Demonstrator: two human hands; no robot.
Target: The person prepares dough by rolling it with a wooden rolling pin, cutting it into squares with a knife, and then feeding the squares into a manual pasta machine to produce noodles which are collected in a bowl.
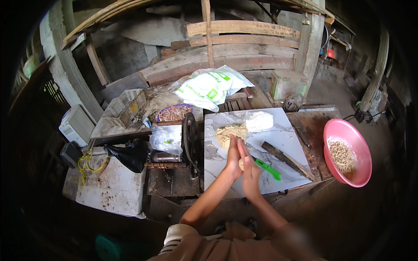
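Left hand: in the head view, palm turned inward, fingers straight and close together, laid nearly flat against its partner; it has hold of one side of a dough piece.
Right hand: likewise flat, fingers extended, not curled; the dough piece sits between both palms, mostly hidden, above the near part of the marble-patterned tabletop.
Dough in hand: judging by the pose, the step is rolling or pressing the piece into shape; the next move seems to call for light, even palm pressure, so that it neither sticks nor flattens unevenly.
Dough mound: pale yellow, soft-looking, lumpy, irregular; it lies just beyond the fingertips.
White powder: a fine, low heap, probably flour, just right of the mound.
Green-handled tool: smooth, likely plastic; right of the hands.
Wooden bar: long, dark, rough-grained; slanted across the right side.
Pink basin: round, glossy, apparently plastic; inside, pale, curled shreds.
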